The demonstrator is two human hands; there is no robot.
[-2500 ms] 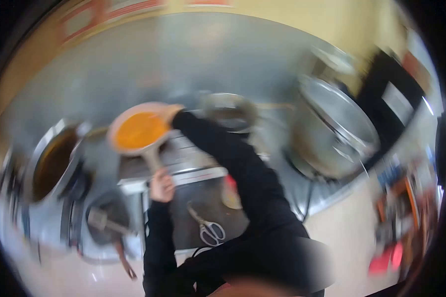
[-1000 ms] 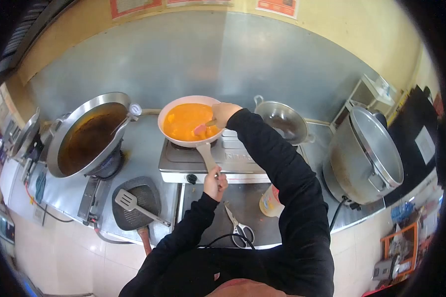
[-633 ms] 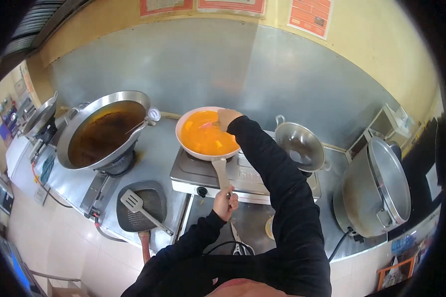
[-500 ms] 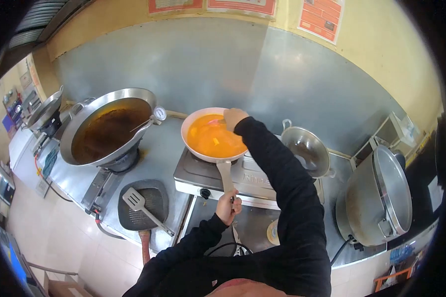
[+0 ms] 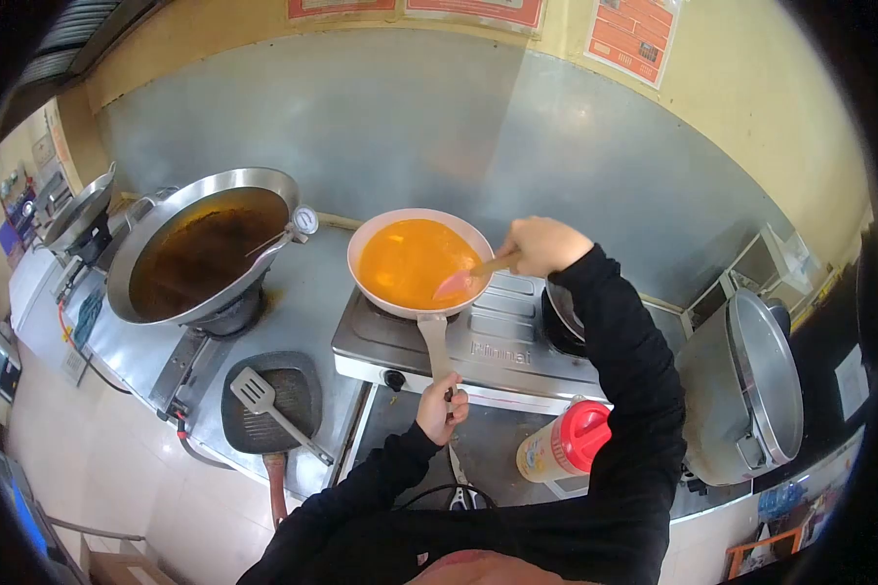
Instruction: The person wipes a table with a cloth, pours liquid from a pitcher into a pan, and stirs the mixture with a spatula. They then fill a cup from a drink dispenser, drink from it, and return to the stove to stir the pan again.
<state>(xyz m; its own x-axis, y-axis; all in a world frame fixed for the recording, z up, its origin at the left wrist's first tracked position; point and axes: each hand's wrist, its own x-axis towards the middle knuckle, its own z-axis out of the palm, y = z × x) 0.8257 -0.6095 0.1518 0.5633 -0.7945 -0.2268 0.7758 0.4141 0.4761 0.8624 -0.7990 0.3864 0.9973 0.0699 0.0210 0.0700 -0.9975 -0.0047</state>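
Observation:
A pale pink frying pan (image 5: pixel 357 234) sits on the left burner of a gas stove (image 5: pixel 361 353), filled with orange sauce (image 5: pixel 410 258) in which a few lighter yellow lumps show. My left hand (image 5: pixel 442 411) is closed around the pan's beige handle (image 5: pixel 434 341), near its end. Over the pan's right rim, my right hand (image 5: pixel 546 246) grips the wooden handle of a spatula (image 5: pixel 453 284). Its pink head dips into the sauce at the lower right of the pan.
Left stands a large wok (image 5: pixel 293 185) of dark liquid with a thermometer (image 5: pixel 304 219). A square grill pan (image 5: pixel 298 385) holds a slotted turner (image 5: pixel 254 390). Right are a partly hidden pan (image 5: pixel 559 317), a red-lidded jar (image 5: pixel 541 453), and a tall pot (image 5: pixel 707 390). Scissors (image 5: pixel 461 492) lie near my body.
My right hand and the spatula have moved from the pan's far right side toward its near right edge. The red-lidded jar has come into fuller view. My left hand stays on the handle.

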